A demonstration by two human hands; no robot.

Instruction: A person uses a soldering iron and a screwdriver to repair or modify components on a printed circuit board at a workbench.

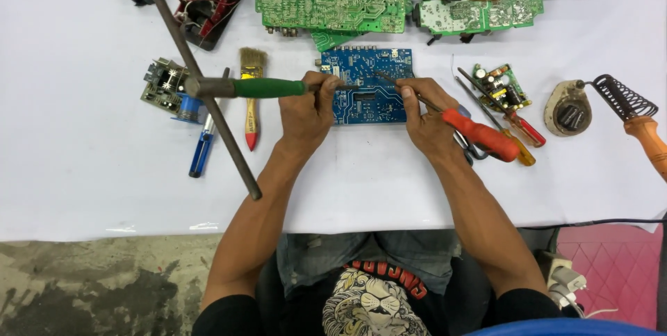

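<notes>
Two hands meet over the blue rectangular circuit board (369, 87), lying flat mid-table with its long axis left-right. Left hand (306, 110) grips a green-handled metal tool (267, 87); right hand (425, 115) grips a red-handled screwdriver (479, 134), tip angled onto the board.

White surface (104, 183), plain sheet covering, spans the whole width; front edge runs straight across the lower half. Light even and bright, soft shadows only. Below the edge on the left, grey concrete floor (83, 287), stained with dark patches. Lower right, pink quilted mat (611, 266). A black cable (597, 223) runs along the surface edge; a white plug (566, 279) sits beside the mat.
</notes>
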